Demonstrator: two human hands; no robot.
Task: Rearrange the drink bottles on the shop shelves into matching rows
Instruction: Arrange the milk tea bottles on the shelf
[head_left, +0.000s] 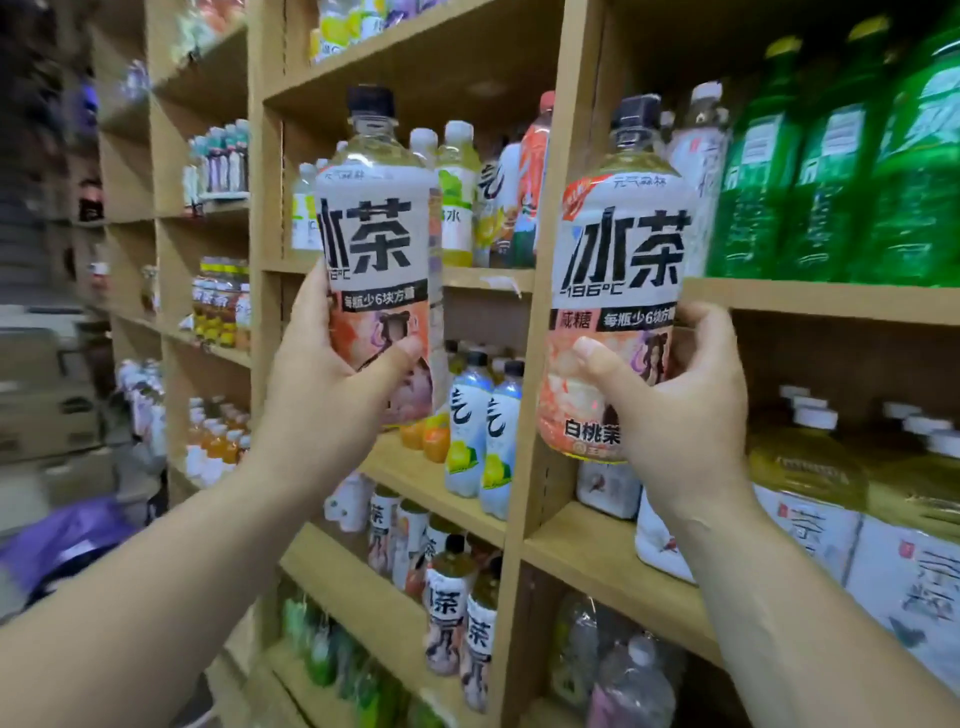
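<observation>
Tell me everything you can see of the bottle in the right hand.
The bottle is large, clear plastic, with a black cap and pale yellowish drink showing at the shoulder. A wrap label covers most of it: white above with big black characters and "-196°C", peach-pink below. It is held nearly upright in the air before the shelves. The right hand grips its lower part, thumb across the front.

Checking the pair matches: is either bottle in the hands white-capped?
No, the left bottle and right bottle both have black caps.
</observation>
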